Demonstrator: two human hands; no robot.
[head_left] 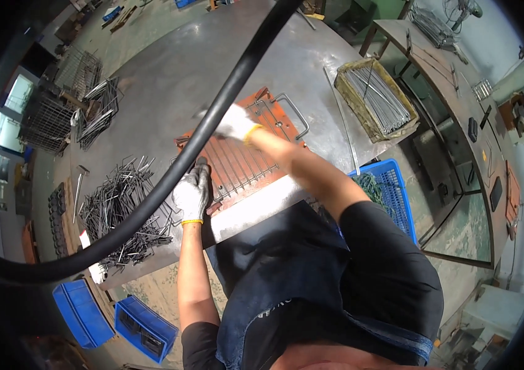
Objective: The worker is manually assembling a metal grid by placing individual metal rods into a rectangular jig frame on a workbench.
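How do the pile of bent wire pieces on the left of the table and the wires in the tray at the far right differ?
The pile of bent wire pieces lies loose and tangled on the bare metal table; the straight wires lie inside a worn rectangular tray. The pile's pieces are bent and point every way; the tray's wires are straight and roughly parallel. The pile lies beside the left hand; the tray is beyond both hands. Both are thin grey metal wire.
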